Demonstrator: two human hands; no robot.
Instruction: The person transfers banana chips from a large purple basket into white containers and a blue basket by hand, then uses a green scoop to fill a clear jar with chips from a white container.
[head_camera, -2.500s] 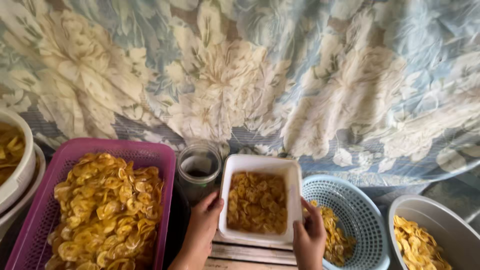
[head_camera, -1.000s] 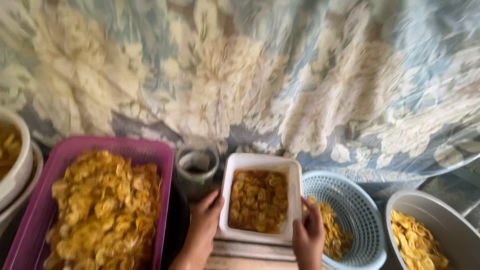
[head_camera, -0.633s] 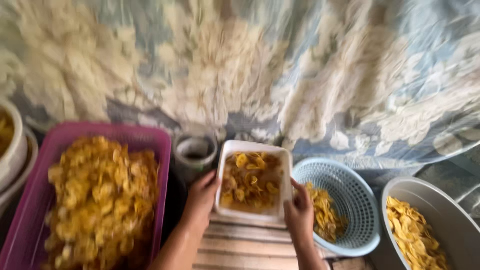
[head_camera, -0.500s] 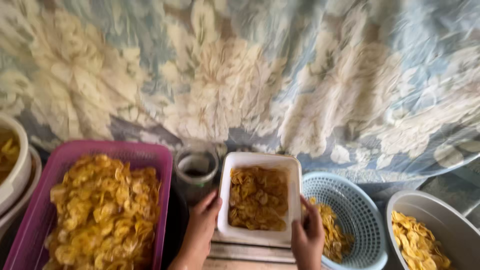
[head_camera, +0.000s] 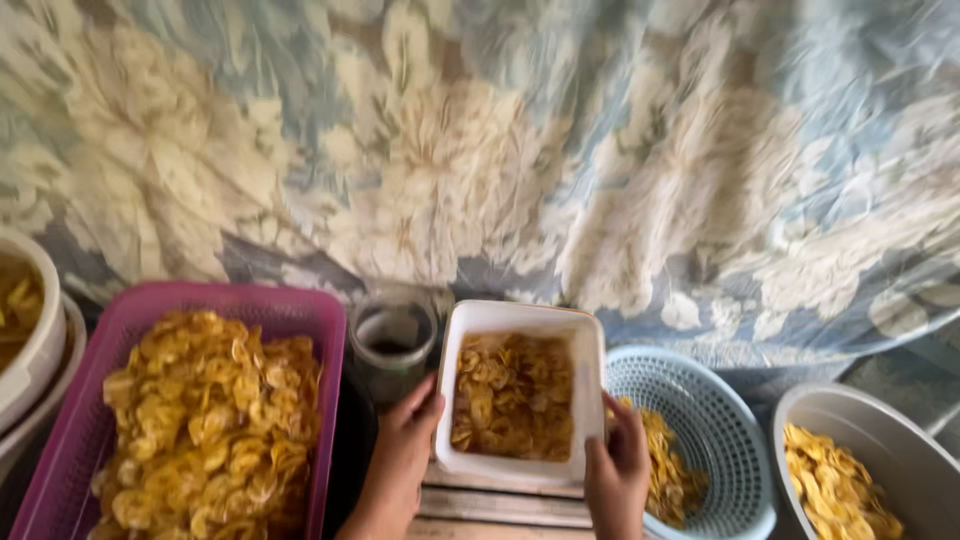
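White plastic, a rectangular tub (head_camera: 520, 392) of fried yellow chips stands straight ahead of the person on pale wooden slats (head_camera: 500, 505), its long axis running away from the body toward the draped floral cloth (head_camera: 520, 150). The left hand (head_camera: 402, 452) clasps its left wall with fingers curled against the side, and the right hand (head_camera: 618, 465) grips the right wall near the front corner, thumb over the rim, both equally close. It sits between a dark glass jar (head_camera: 392, 345) and a light blue round basket (head_camera: 725, 420).
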